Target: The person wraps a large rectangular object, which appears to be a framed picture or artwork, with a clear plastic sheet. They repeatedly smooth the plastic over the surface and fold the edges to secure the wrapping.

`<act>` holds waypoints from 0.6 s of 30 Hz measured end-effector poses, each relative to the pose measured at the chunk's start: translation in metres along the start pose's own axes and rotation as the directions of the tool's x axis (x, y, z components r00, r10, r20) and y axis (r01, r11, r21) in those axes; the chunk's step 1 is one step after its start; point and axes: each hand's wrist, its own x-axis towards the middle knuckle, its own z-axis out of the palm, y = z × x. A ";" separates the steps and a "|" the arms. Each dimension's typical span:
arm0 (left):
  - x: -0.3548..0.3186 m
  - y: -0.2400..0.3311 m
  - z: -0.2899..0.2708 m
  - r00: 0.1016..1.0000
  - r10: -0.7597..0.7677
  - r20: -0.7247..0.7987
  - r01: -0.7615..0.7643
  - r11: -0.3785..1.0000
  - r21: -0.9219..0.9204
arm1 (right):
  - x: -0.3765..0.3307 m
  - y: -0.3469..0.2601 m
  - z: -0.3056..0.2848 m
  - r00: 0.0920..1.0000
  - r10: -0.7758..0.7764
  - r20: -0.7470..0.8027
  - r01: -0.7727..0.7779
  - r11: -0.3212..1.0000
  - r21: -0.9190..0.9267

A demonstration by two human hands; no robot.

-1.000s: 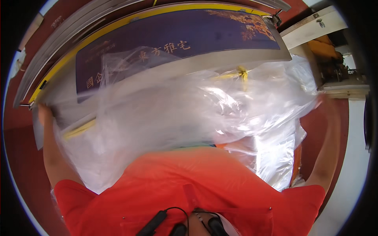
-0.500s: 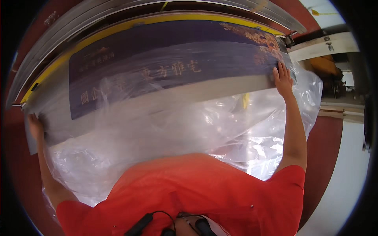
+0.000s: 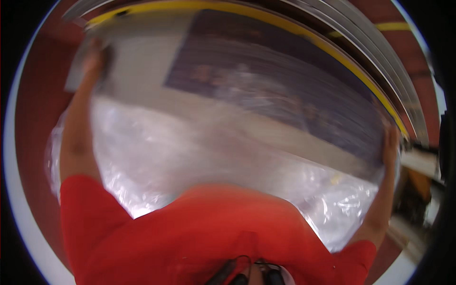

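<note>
A wide grey board [image 3: 142, 61] with a dark purple printed area [image 3: 275, 66] spreads in front of me, blurred by motion. My left hand [image 3: 95, 57] is at its left end, smeared so that the fingers do not show clearly. At the right end, my right hand [image 3: 390, 137] rests by the purple area's edge, its fingers looking stretched out along it. Clear crinkled plastic film [image 3: 142, 147] covers the near side of the board and hangs toward my body. Whether either hand pinches the film cannot be made out.
A yellow strip [image 3: 304, 33] runs along the far edge of the board, with silver metal rails [image 3: 380, 61] beyond it. Red floor [image 3: 42, 95] shows at the left. Blurred wooden and dark objects [image 3: 415, 190] stand at the right.
The view has swung, so the board now slopes down to the right. Both hands remain at its two ends. The picture has become blurred.
</note>
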 end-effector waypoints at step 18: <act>0.000 0.052 -0.044 0.952 -0.230 0.204 0.253 0.963 -0.096 | 0.296 -0.414 -0.407 0.531 -0.834 -0.147 -0.660 -0.516 0.546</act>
